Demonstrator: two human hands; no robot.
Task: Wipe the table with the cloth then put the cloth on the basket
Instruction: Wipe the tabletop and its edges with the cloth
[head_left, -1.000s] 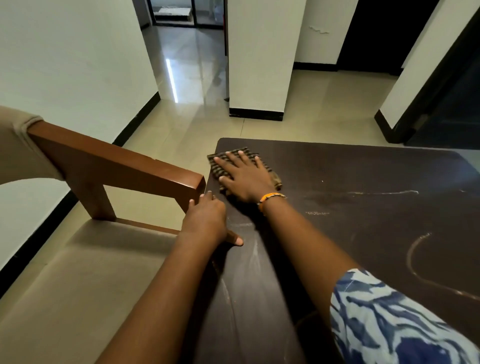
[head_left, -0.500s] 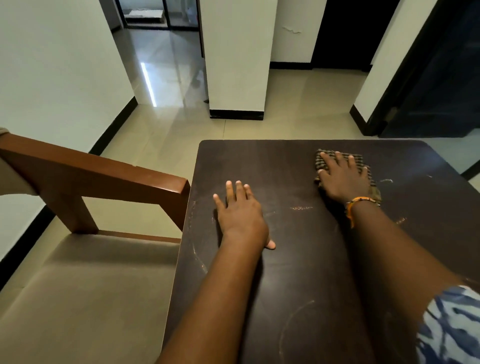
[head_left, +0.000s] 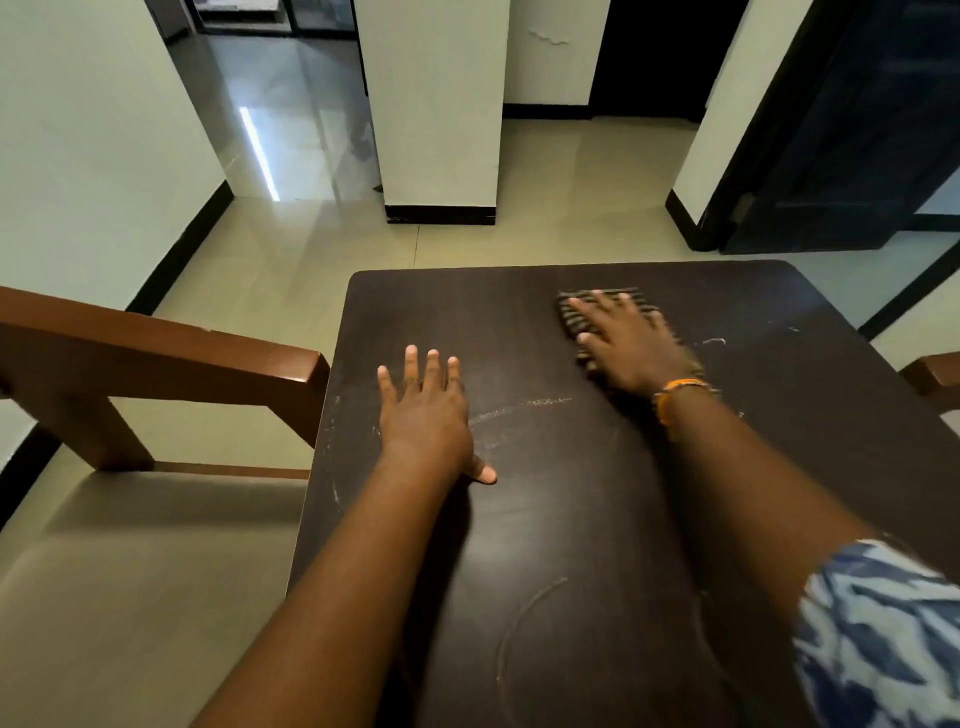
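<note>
- Dark table (head_left: 571, 519) fills the lower middle of the view; pale smears and a curved ring mark show on its top.
- Wooden chair armrest (head_left: 171, 358) butts against the table's left edge, with a beige seat cushion (head_left: 130, 597) below it. A second wooden armrest end (head_left: 935, 376) shows at the table's right edge.
- White pillar (head_left: 439, 104) with a black base stands on the tiled floor beyond the far edge. A dark door (head_left: 841, 130) stands to the far right.
- Basket: not seen in this view.
- Checked cloth (head_left: 582, 312) lies flat near the far edge, right of centre.
- Right hand (head_left: 631, 345) lies palm-down on the cloth, fingers spread and flat, pressing rather than gripping; blurred. Orange wristband (head_left: 678, 392) on that wrist, blue-and-white patterned sleeve (head_left: 878, 634) at lower right.
- Left hand (head_left: 426, 410) lies flat on the bare table, fingers splayed, holding nothing, just beside the left armrest but not touching it.
- Nothing stands on the table in the cloth's way.
- Against half a second ago: cloth and right hand sit in much the same far-right spot; left hand unchanged, flat on the table. A second ago the cloth was at the far left corner and the left hand gripped the table's edge.
</note>
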